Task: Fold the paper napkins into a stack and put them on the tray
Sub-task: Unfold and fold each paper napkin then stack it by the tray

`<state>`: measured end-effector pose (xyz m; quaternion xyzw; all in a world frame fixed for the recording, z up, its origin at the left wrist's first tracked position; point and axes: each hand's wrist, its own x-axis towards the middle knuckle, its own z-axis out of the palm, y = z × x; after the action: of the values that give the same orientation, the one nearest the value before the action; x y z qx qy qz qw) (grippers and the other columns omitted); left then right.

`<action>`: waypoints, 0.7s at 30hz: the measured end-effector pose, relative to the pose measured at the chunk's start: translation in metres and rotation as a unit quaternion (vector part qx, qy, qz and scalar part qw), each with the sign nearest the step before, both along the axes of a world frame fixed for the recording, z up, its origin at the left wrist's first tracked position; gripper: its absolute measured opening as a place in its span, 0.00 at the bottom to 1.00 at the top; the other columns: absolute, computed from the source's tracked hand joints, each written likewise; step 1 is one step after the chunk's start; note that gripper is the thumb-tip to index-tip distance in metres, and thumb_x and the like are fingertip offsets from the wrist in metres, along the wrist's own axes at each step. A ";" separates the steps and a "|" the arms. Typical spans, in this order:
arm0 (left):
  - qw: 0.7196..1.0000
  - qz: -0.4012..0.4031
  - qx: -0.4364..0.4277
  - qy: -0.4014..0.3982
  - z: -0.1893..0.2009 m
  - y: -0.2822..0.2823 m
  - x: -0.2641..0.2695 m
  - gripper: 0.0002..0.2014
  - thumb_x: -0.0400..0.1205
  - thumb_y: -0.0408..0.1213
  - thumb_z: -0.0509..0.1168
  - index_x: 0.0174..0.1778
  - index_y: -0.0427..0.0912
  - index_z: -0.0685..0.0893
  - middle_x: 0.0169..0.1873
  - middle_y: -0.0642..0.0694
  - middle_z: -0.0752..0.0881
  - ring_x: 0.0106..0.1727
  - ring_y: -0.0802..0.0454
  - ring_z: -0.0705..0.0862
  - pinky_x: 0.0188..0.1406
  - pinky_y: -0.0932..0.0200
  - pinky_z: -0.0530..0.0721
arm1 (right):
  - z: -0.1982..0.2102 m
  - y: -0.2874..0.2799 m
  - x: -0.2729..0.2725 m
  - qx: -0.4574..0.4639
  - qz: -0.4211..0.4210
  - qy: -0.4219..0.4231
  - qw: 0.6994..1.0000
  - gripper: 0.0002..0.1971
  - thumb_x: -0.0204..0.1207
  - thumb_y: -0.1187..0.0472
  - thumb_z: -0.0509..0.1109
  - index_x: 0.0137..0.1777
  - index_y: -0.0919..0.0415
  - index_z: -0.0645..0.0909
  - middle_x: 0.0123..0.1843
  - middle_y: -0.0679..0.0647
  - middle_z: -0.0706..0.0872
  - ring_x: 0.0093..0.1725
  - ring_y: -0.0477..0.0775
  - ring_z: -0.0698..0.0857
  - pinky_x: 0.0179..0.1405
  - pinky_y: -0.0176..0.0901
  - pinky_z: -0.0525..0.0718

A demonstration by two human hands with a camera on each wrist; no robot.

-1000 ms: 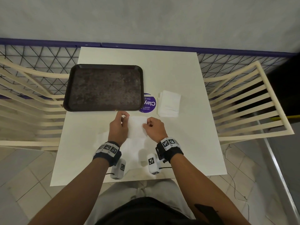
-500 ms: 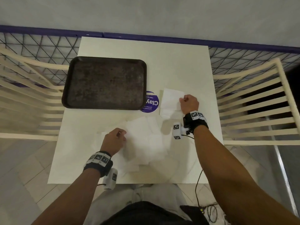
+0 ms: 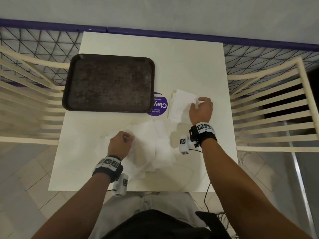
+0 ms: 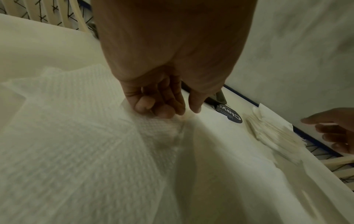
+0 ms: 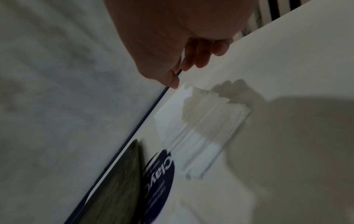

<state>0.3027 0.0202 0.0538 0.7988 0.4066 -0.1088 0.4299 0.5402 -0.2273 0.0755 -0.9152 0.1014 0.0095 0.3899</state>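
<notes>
Fingers (image 4: 145, 104) of left hand (image 3: 120, 144) curled, pressing napkins (image 3: 148, 145).

A white rectangular table (image 3: 189, 66) serves as the reference surface. A round purple sticker (image 3: 159, 105) bearing the word "Clay" lies flat near the table's centre, its left part covered. Cream slatted chairs stand against the table's left side (image 3: 25, 94) and right side (image 3: 269, 107). A black wire-mesh fence (image 3: 43, 44) topped by a purple rail (image 3: 172, 34) runs along the table's far edge, with a grey wall (image 3: 155, 11) beyond it. Pale floor tiles (image 3: 22, 183) show below the table's near edge, where a thin black cable (image 3: 206, 195) hangs.
</notes>
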 end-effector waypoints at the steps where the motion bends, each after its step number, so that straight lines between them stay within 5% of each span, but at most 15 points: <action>1: 1.000 0.000 0.000 0.002 -0.001 0.000 0.002 0.12 0.84 0.53 0.72 0.56 0.50 0.86 0.49 0.50 0.90 0.52 0.47 0.87 0.58 0.48 0.87 | 0.002 0.005 -0.011 0.015 0.018 -0.021 0.999 0.13 0.77 0.62 0.73 0.60 0.55 0.78 0.52 0.56 0.84 0.52 0.57 0.84 0.53 0.49 0.83; 4: 1.000 -0.004 0.002 0.007 -0.003 -0.004 0.007 0.14 0.82 0.54 0.74 0.55 0.49 0.86 0.47 0.51 0.89 0.51 0.48 0.87 0.58 0.49 0.86 | 0.007 0.022 -0.051 0.058 0.094 -0.016 0.994 0.06 0.77 0.65 0.72 0.51 0.54 0.82 0.41 0.53 0.86 0.40 0.51 0.84 0.41 0.37 0.79; 7: 1.000 0.005 -0.003 -0.001 -0.002 -0.009 0.012 0.12 0.81 0.50 0.76 0.52 0.46 0.86 0.43 0.53 0.88 0.49 0.49 0.86 0.56 0.51 0.85 | -0.001 0.040 -0.090 0.056 0.176 0.052 0.981 0.04 0.77 0.64 0.72 0.48 0.55 0.86 0.39 0.46 0.87 0.36 0.43 0.83 0.42 0.33 0.81; 13: 1.000 0.000 0.004 -0.020 -0.001 -0.011 0.011 0.04 0.83 0.40 0.74 0.44 0.48 0.87 0.45 0.48 0.90 0.51 0.46 0.87 0.59 0.49 0.86 | -0.023 0.055 -0.139 -0.014 0.236 0.199 0.951 0.08 0.79 0.57 0.74 0.56 0.57 0.87 0.52 0.52 0.91 0.54 0.53 0.88 0.57 0.37 0.81; 21: 0.992 0.029 -0.046 -0.117 0.018 -0.005 0.003 0.04 0.87 0.39 0.71 0.51 0.43 0.85 0.45 0.51 0.89 0.49 0.48 0.86 0.52 0.57 0.79 | -0.018 0.058 -0.152 -0.013 0.227 0.215 0.950 0.10 0.80 0.48 0.74 0.52 0.53 0.90 0.53 0.47 0.92 0.54 0.49 0.87 0.52 0.32 0.73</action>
<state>0.3053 0.0147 0.0716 0.7730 0.3711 -0.0204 0.5142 0.3880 -0.1691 0.0573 -0.8952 -0.0273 0.2933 0.3346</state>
